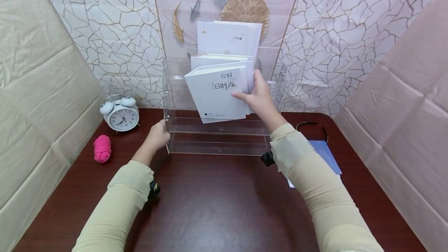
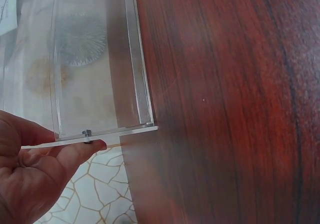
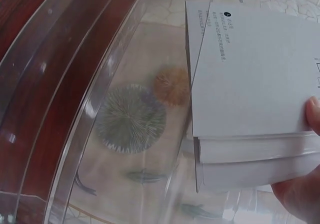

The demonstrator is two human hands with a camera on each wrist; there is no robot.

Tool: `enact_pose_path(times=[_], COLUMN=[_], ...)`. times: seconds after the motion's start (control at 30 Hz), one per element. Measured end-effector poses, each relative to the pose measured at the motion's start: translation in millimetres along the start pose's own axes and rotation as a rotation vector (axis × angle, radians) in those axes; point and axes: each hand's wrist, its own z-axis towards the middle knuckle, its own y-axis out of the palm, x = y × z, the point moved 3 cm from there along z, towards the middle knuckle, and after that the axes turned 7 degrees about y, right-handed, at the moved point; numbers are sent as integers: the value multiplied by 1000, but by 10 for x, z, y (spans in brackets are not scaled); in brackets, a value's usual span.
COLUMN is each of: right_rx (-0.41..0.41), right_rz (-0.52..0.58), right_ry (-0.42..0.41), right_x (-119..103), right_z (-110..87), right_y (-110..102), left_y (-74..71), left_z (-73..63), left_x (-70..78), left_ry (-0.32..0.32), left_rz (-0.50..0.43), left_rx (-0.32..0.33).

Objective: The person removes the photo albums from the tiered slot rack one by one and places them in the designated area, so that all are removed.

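A clear tiered acrylic rack (image 1: 217, 149) stands at the back of the table. My left hand (image 1: 157, 135) grips the edge of its left side panel; in the left wrist view that hand (image 2: 45, 166) has thumb and fingers on both faces of the panel. My right hand (image 1: 259, 95) holds a white book (image 1: 218, 96) with black lettering by its right side, thumb on the front cover. The book tilts and its lower edge is at the rack's upper part. Behind it are another white book (image 1: 222, 57) and a taller white book (image 1: 224, 36).
On the left are a white twin-bell alarm clock (image 1: 123, 119) and a pink yarn skein (image 1: 102, 149). A blue book or folder (image 1: 325, 154) lies at right, partly hidden by the right sleeve, near a thin black curved object (image 1: 306, 123). Fabric walls surround the table (image 1: 217, 205).
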Motion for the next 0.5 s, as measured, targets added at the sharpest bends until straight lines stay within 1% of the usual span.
enact_pose_path(times=[0.27,0.37,0.5], right_rx=[7,18,21], right_rz=[-78,-77,-42], right_ry=[-52,-54,-47], right_x=[-60,-83,-84], right_z=[-20,-33,-51], right_y=[-42,-46,-43], left_y=[-5,-9,-10], left_z=[9,12,7], left_x=[-3,-7,-8], left_ry=[1,2,7], left_rz=[3,3,5], left_rx=[-4,-4,-3])
